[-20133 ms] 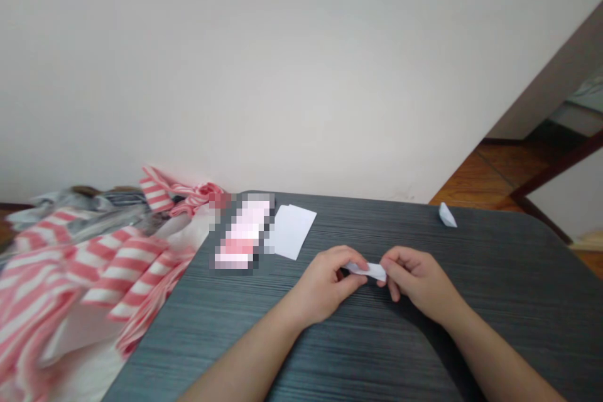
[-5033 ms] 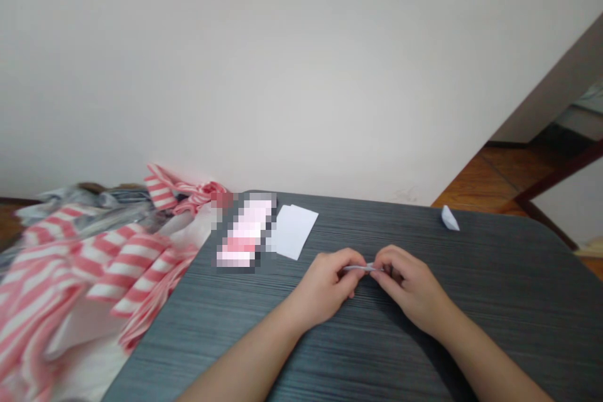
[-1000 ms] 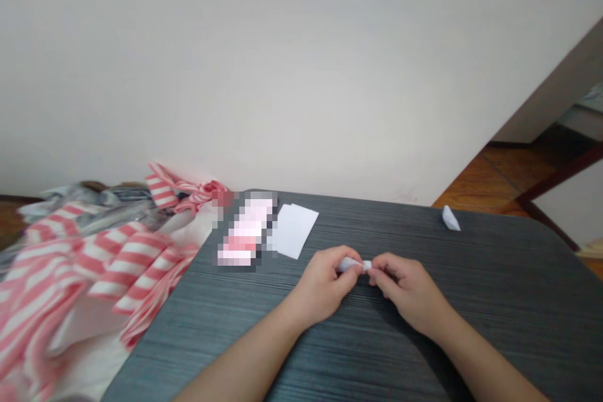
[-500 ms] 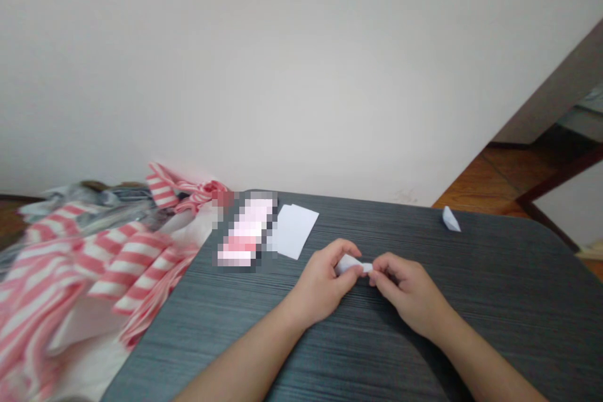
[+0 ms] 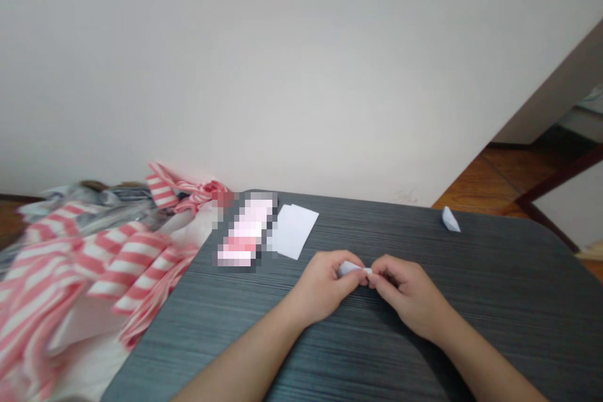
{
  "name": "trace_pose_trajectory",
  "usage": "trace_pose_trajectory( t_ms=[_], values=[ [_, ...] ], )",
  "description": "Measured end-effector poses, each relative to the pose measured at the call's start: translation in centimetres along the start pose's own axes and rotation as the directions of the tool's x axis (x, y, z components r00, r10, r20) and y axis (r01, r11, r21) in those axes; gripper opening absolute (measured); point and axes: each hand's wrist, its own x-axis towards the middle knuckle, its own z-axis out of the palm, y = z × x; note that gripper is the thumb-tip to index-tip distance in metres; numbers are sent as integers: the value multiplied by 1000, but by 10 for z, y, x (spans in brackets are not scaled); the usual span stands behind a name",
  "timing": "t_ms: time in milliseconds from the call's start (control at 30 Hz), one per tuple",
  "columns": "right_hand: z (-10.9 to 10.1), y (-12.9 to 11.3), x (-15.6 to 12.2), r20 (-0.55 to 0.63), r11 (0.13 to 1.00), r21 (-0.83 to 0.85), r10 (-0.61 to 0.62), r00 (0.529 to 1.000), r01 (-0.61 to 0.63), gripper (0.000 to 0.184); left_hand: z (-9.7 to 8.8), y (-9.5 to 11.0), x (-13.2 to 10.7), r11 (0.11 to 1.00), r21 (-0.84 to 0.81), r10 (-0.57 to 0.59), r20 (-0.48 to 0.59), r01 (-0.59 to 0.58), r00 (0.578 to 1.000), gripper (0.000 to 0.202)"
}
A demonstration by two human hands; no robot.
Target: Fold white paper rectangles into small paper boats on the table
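Note:
Between my hands is a small folded piece of white paper (image 5: 349,267), just above the dark table. My left hand (image 5: 326,284) grips its left part with thumb and index finger. At its right end, my right hand (image 5: 406,289) pinches the paper between thumb and fingertips. The fingers of both hands nearly meet, and they hide part of the folds. Beyond my right hand, at the table's far edge, stands a small folded white paper boat (image 5: 451,220). White paper sheets (image 5: 296,231) lie flat beyond my left hand.
The dark wood-grained table (image 5: 226,333) reaches up to a pale wall (image 5: 301,75). A blurred-out pink and white flat object (image 5: 247,229) lies beside the sheets. Red-and-white striped cloth (image 5: 136,264) is heaped left of the table. A doorway with wooden floor (image 5: 485,182) shows at right.
My left index finger has come down onto the paper, closing the gap over it. My right hand has barely shifted. The other things on the table stay put.

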Motion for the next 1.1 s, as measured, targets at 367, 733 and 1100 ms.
trace_pose_trajectory(
  t_ms=[367, 733, 1100],
  values=[
    [4, 1, 0, -8, 1000, 16, 12, 1000, -11, 16, -1, 4, -1, 998, -49, 30, 4, -30, 1000, 20],
    [1, -2, 0, -31, 999, 3, 32, 999, -32, 19, 0, 3, 0, 998, -59, -33, 13, 33, 999, 22],
    [4, 5, -1, -25, 998, 35, 45, 999, -45, 17, -1, 7, -1, 994, -108, -31, 45, 36, 999, 25]
  ],
)
